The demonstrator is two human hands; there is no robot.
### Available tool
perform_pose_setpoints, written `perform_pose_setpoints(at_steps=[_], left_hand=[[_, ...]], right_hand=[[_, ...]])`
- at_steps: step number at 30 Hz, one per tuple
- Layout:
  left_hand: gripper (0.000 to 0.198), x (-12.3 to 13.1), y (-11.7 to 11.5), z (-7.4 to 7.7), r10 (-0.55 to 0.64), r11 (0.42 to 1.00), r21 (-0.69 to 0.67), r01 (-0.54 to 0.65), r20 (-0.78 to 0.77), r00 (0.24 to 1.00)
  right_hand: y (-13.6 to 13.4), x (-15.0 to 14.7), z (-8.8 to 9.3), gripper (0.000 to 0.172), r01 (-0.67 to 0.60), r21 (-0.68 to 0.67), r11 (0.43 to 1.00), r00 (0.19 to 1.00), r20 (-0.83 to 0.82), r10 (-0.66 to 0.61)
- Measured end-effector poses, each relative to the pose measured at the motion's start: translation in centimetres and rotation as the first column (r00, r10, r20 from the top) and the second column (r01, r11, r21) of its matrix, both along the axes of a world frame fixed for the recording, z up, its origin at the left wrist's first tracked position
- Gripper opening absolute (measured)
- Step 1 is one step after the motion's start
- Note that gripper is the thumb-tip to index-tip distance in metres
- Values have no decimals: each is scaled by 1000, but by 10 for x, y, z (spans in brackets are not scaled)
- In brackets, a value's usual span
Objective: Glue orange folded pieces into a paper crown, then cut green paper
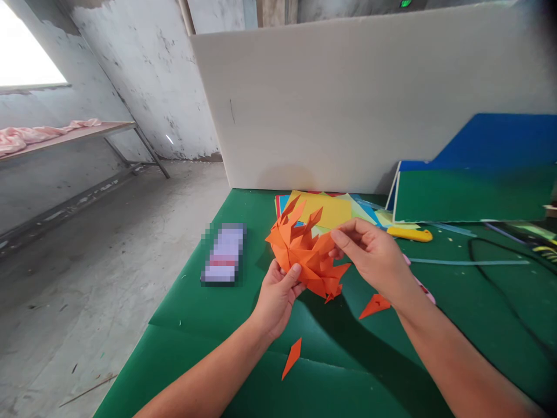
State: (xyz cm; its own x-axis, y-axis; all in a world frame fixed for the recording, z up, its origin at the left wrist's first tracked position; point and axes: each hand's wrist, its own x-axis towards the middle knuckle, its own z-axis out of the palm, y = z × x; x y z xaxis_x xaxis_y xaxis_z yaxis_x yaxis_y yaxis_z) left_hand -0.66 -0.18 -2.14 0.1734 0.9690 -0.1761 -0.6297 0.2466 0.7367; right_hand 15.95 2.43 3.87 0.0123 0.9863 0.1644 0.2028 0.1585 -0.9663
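Observation:
An orange origami model (300, 249) of many pointed folded pieces is held above the green table. My left hand (281, 293) grips it from below, thumb pressed on its near side. With thumb and forefinger, my right hand (369, 252) pinches an orange point at the model's right side; the other fingers curl behind. One loose folded orange paper piece (292, 358) lies on the table nearer to me. Another orange piece (375, 306) rests under my right wrist, partly covered by it.
Coloured paper sheets (335, 210) are stacked behind the model. A yellow utility knife (409, 234) lies to their right, before a green and blue board (470, 194). A blurred-out phone-like object (224, 255) lies left. A black cable (496, 284) curves at right. The table (209, 331) drops off left.

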Motion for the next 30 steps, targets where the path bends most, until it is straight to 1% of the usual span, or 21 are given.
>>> perform_pose_setpoints(at_steps=[3, 6, 8, 10, 12, 14, 17, 23, 26, 30], left_hand=[[32, 0, 0, 0, -7, 1000, 2, 7, 7, 1000], [34, 0, 0, 1, -11, 1000, 4, 11, 12, 1000], [35, 0, 0, 1, -9, 1000, 2, 9, 13, 1000], [35, 0, 0, 1, -8, 1000, -1, 8, 14, 1000], [34, 0, 0, 1, -12, 1000, -1, 12, 16, 1000], [32, 0, 0, 1, -19, 1000, 7, 19, 18, 1000], [31, -1, -1, 1, -24, 1000, 11, 24, 18, 1000], [39, 0, -2, 2, -15, 1000, -17, 15, 11, 1000], [41, 1, -2, 2, -7, 1000, -22, 8, 11, 1000], [38, 2, -2, 2, -15, 1000, -2, 15, 14, 1000]], right_hand=[[0, 1, 0, 29, -3, 11, 1000, 1000, 17, 3], [2, 1, -2, 27, -25, 52, 998, 996, 84, 20], [2, 1, -5, 25, -90, 57, 994, 990, 117, 83], [3, 0, -9, 28, -164, 37, 986, 979, 127, 159], [2, -2, -13, 32, -192, 19, 981, 973, 137, 188], [1, -4, -16, 34, -183, 9, 983, 971, 160, 179], [0, -7, -17, 31, -160, 18, 987, 972, 179, 155], [-2, -11, -17, 27, -107, 56, 993, 969, 230, 91], [-3, -12, -16, 28, -108, 51, 993, 968, 232, 94], [-4, -12, -15, 32, -102, 19, 995, 969, 228, 95]])
